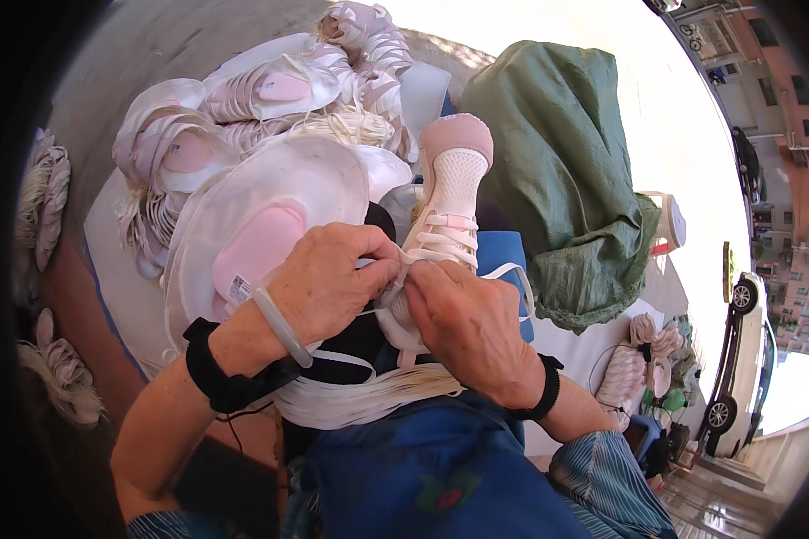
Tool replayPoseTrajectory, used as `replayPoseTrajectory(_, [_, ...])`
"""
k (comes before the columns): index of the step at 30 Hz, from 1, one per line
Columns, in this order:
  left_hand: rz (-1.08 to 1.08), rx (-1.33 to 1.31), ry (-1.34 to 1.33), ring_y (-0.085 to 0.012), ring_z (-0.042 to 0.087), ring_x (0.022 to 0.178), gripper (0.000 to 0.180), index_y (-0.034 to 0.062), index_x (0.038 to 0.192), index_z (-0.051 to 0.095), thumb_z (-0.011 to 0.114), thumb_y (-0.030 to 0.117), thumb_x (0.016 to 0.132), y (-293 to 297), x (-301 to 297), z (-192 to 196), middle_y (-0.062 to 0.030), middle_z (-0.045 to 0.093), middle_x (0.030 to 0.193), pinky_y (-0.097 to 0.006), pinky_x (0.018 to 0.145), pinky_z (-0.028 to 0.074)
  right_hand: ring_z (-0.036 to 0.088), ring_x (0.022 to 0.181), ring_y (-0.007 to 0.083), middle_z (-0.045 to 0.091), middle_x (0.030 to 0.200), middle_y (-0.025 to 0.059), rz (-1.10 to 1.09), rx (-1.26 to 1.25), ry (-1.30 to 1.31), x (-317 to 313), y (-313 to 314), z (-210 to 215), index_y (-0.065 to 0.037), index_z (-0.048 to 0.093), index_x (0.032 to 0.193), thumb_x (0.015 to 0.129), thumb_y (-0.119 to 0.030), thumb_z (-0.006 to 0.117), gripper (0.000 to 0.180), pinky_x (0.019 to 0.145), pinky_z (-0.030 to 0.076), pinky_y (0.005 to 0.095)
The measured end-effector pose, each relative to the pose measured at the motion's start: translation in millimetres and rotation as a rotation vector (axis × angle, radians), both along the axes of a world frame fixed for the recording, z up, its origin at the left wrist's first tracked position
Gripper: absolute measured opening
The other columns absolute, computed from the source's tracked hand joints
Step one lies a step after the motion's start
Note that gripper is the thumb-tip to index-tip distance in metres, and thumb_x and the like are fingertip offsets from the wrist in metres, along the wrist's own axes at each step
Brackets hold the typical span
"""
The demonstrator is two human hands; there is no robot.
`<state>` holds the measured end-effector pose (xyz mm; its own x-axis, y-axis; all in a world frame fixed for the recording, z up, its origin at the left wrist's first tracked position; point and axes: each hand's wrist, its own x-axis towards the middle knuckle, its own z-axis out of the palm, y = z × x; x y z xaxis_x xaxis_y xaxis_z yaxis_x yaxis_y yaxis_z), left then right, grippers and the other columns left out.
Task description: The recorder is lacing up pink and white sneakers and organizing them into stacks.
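A white and pink sneaker (457, 184) points away from me above my lap, with white lace (445, 241) crossing its front. My left hand (337, 269) is closed in a pinch on the lace at the shoe's left side. On the ankle end, my right hand (463, 314) is also pinched on the lace; its fingertips partly hide the shoe's opening. A loop of lace (523, 292) hangs out past the right hand. Across my lap lies a bundle of loose white laces (368, 395). Left of the shoe is a flat, pale shoe upper (243, 193) with a pink insole area.
Stacks of pale shoe uppers (274, 85) are heaped at the far left. A green cloth (548, 171) covers something on the right. A blue piece (503, 251) sits beside the shoe. More bundled uppers (625, 377) lie at the right, and others (63, 368) at the left edge.
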<state>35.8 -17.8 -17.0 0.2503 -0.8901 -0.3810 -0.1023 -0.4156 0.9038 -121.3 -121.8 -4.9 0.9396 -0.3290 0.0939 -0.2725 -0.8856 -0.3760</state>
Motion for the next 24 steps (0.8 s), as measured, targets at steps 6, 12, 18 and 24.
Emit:
replayPoseTrajectory(6, [-0.041,-0.101,-0.083,-0.0071,0.059,0.075,0.019,-0.0027,0.102,0.062,0.066,0.007,0.087,7.3,-6.2,2.9,-0.0056,0.064,0.086,-0.024,0.066,0.05,0.066,0.063,0.0294,0.063,0.078,0.012,0.03,-0.007,0.042,0.8,-0.1,-5.4,-0.004,0.055,0.09,0.078,-0.011,0.063,0.016,0.052,0.05,0.0392])
replayPoseTrajectory(12, [-0.052,0.016,-0.247,-0.0106,0.059,0.076,0.028,-0.0005,0.101,0.055,0.073,0.007,0.081,1.9,-15.3,11.9,-0.0055,0.061,0.083,-0.028,0.068,0.049,0.065,0.061,0.028,0.063,0.075,0.0096,0.052,0.02,-0.082,-5.3,-3.7,-14.7,-0.006,0.055,0.09,0.078,-0.012,0.064,0.016,0.05,0.049,0.0392])
replayPoseTrajectory(18, [-0.028,-0.059,-0.381,-0.0161,0.057,0.069,0.026,-0.0002,0.095,0.053,0.073,0.007,0.08,2.1,-23.5,9.0,-0.009,0.058,0.079,-0.03,0.065,0.048,0.061,0.056,0.0254,0.057,0.069,0.0062,0.169,0.049,-0.291,-21.1,-8.0,-5.1,-0.007,0.051,0.084,0.08,-0.01,0.065,0.015,0.047,0.046,0.0391])
replayPoseTrajectory(24, [0.045,-0.164,-0.435,-0.0209,0.058,0.074,0.025,0.0012,0.09,0.051,0.072,0.003,0.078,9.8,-27.7,2.0,-0.011,0.059,0.085,-0.031,0.068,0.047,0.06,0.059,0.0234,0.062,0.069,0.0075,0.231,0.751,-0.162,-56.2,-31.6,40.1,-0.003,0.062,0.083,0.083,-0.007,0.068,0.007,0.052,0.046,0.033])
